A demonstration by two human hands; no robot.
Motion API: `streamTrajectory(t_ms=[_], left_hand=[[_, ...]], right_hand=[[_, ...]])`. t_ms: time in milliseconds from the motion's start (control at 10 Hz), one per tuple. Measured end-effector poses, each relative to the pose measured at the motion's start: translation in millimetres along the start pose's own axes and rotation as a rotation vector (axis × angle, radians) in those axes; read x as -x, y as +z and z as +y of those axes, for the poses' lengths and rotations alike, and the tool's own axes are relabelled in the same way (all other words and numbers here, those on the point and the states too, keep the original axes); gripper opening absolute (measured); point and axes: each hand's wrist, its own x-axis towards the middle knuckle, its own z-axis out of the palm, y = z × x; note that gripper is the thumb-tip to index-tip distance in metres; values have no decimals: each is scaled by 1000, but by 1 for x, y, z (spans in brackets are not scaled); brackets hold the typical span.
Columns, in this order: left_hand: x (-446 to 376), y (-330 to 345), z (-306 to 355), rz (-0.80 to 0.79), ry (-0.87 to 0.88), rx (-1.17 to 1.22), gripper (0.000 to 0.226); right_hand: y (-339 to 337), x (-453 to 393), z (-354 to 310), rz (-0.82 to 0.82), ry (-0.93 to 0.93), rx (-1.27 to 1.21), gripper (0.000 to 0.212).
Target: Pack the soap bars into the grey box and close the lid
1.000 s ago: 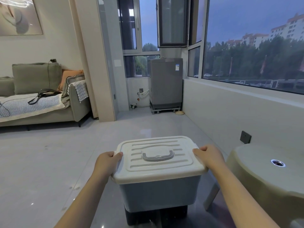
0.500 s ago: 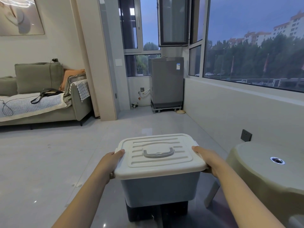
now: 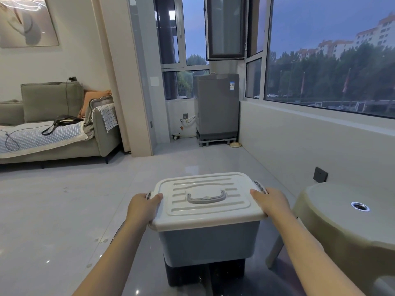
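While my left hand (image 3: 142,207) curls over the left edge of the white lid (image 3: 208,198), thumb lying on top of it, my right hand (image 3: 272,201) clasps the right edge the same way, fingers wrapped down over the side. That lid sits flat on the grey box (image 3: 207,242), its grey carrying handle (image 3: 206,197) lying down in the middle of the ribbed top. A side latch (image 3: 260,186) peeks out just past my right fingers, and a sliver of another shows beside my left hand. Any soap bars are hidden from me; the lid covers whatever is inside.

The box stands on a small black stand (image 3: 206,274), which rests on a dark glossy surface (image 3: 149,274) running out under my forearms. Just to my right is a pale green plastic stool (image 3: 333,221) with a metal-ringed hole in its round top.

Beyond lies a pale tiled floor (image 3: 74,199), shiny with a few marks. On the left, against the wall, a grey-green sofa (image 3: 53,124) carries a blue-checked cover, a black bag with a strap, a cable and an orange cushion; a framed picture (image 3: 27,20) hangs above it. A broad pillar (image 3: 126,82) separates that area from a bay where a grey washing machine (image 3: 218,105) stands on a low base in the corner. A long window (image 3: 331,60) runs along the right wall, showing trees, apartment blocks and a dusk-blue sky. A dark wall socket (image 3: 320,174) sits low on the wall near the stool.
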Motion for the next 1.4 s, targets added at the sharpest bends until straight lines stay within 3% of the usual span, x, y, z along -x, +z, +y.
streamTrajectory(t_ms=[200, 400, 600, 800, 900, 1000, 1200, 1300, 1400], left_hand=[[0, 6, -9, 22, 8, 13, 37], [-1, 5, -11, 82, 89, -57, 23], [-10, -5, -14, 126, 96, -96, 32], [-17, -8, -7, 127, 128, -126, 28], [-20, -7, -3, 137, 124, -189, 41], [-23, -7, -1, 123, 122, -241, 40], [-15, -6, 0, 131, 125, -286, 26], [-8, -4, 5, 171, 189, -390, 44], [2, 14, 21, 189, 448, -510, 48]], right_hand=[[2, 5, 3, 1, -37, -44, 29], [6, 5, 3, 18, -51, -68, 29], [21, 5, -2, -8, -139, -10, 32], [28, 0, -7, -30, -156, -79, 29], [29, -1, -10, -42, -147, -99, 30], [30, 0, -12, -58, -163, -79, 32], [23, 1, -14, -165, -176, -44, 38], [18, 5, -14, -226, -161, 5, 41], [15, 5, -19, -160, -142, 110, 50]])
